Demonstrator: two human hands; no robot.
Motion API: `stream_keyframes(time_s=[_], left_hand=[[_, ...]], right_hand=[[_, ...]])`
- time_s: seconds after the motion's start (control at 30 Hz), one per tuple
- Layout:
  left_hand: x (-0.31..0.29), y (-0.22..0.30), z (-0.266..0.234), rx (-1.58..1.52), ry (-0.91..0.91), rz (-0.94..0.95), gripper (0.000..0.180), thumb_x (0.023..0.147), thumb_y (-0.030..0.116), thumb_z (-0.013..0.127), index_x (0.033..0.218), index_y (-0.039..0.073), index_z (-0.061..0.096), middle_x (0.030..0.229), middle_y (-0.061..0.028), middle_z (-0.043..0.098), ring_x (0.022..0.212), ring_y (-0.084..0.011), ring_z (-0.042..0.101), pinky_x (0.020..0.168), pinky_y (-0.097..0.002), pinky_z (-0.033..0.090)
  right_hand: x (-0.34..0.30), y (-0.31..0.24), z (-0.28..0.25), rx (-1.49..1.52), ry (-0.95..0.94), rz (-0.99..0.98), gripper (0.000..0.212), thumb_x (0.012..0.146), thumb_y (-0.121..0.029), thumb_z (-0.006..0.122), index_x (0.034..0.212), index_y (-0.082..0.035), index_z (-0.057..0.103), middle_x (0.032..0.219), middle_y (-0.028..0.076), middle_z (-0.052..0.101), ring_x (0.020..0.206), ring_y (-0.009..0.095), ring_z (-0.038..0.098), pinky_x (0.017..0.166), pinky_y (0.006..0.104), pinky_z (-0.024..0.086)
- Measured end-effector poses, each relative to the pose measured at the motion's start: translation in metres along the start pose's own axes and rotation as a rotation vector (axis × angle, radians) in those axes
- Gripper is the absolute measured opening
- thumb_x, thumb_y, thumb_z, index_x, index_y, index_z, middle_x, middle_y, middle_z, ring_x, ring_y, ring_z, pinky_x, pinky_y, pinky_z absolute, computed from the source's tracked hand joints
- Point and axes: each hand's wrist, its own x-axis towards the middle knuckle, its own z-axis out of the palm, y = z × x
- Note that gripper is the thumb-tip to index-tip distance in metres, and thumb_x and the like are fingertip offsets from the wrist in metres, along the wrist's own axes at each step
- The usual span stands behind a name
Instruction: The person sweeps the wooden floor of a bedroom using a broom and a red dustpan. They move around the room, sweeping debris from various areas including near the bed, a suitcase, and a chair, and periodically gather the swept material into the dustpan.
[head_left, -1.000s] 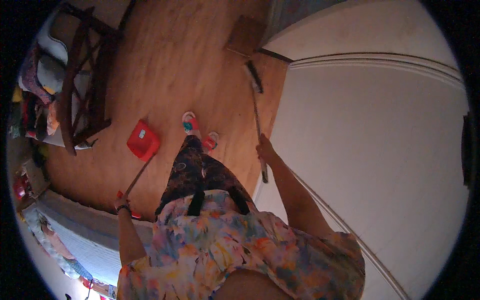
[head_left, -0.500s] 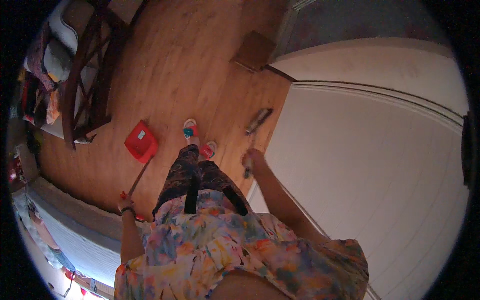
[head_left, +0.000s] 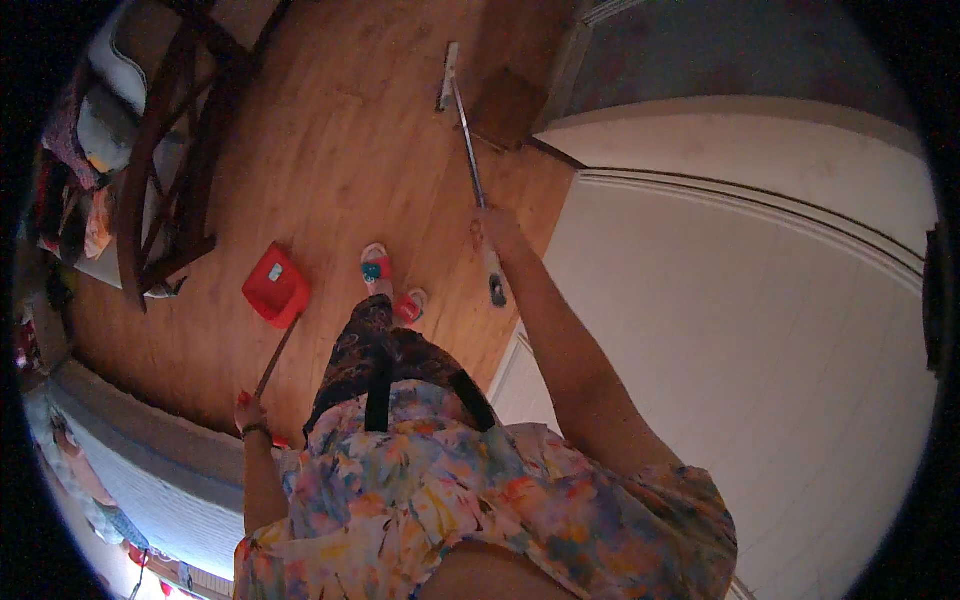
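Observation:
In my left hand (head_left: 250,412), closed, is the handle of a long-handled red dustpan (head_left: 276,286). Its pan rests on the wooden floor left of my feet, with a small pale label inside. My right hand (head_left: 493,232) is wrapped round the shaft of a broom (head_left: 467,140), and the grip end sticks out below the fist. Stretched forward, the broom has its narrow pale head at the far side, beside a brown box-like object (head_left: 508,105). Whether the bristles touch the floor I cannot tell.
Two red slippers (head_left: 374,262) are on my feet. A dark wooden rack (head_left: 150,190) with cloth items stands at left. A bed with a light blue cover (head_left: 160,465) lies at lower left. A white panelled surface (head_left: 720,360) borders the floor on the right.
My right arm has reached forward, carrying the broom head from near the white panels to the far side by the brown object. The dustpan and left hand have stayed nearly in place.

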Motion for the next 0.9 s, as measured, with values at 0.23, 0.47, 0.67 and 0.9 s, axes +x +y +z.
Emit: stream_keyframes(time_s=[0.23,0.47,0.67,0.9], left_hand=[[-0.003,0.007,-0.001,0.221,-0.020,0.137,0.026,0.073,0.025,0.059,0.085,0.002,0.053,0.056,-0.0087,0.055,0.043,-0.0170,0.051,0.035,-0.0280,0.040],[-0.014,0.010,0.002,0.221,0.032,0.187,0.027,0.075,0.029,0.058,0.074,0.002,0.056,0.057,-0.0104,0.057,0.048,-0.0173,0.056,0.039,-0.0316,0.045],[0.019,-0.020,-0.004,0.195,0.019,0.142,0.030,0.076,0.031,0.058,0.081,0.002,0.054,0.058,-0.0098,0.058,0.047,-0.0172,0.056,0.038,-0.0301,0.043],[-0.006,0.006,0.006,0.095,-0.007,0.146,0.028,0.076,0.025,0.059,0.090,0.003,0.049,0.059,-0.0087,0.056,0.046,-0.0165,0.054,0.034,-0.0284,0.039]], right_hand=[[0.121,-0.077,-0.050,-0.785,0.361,-0.404,0.033,0.081,-0.025,0.046,0.104,-0.001,0.049,0.070,0.013,0.057,0.062,0.024,0.056,0.055,0.0346,0.045],[0.099,-0.063,-0.092,-0.774,0.241,-0.240,0.036,0.082,-0.026,0.043,0.109,-0.003,0.048,0.072,0.013,0.057,0.065,0.021,0.055,0.054,0.0345,0.044],[0.041,-0.006,-0.087,-0.714,0.254,-0.117,0.033,0.084,-0.028,0.041,0.110,-0.008,0.048,0.066,0.008,0.054,0.055,0.016,0.050,0.044,0.0318,0.042],[-0.026,0.111,-0.130,-0.883,0.308,-0.077,0.039,0.086,-0.025,0.037,0.124,-0.019,0.038,0.081,0.011,0.055,0.053,0.016,0.050,0.043,0.0303,0.043]])
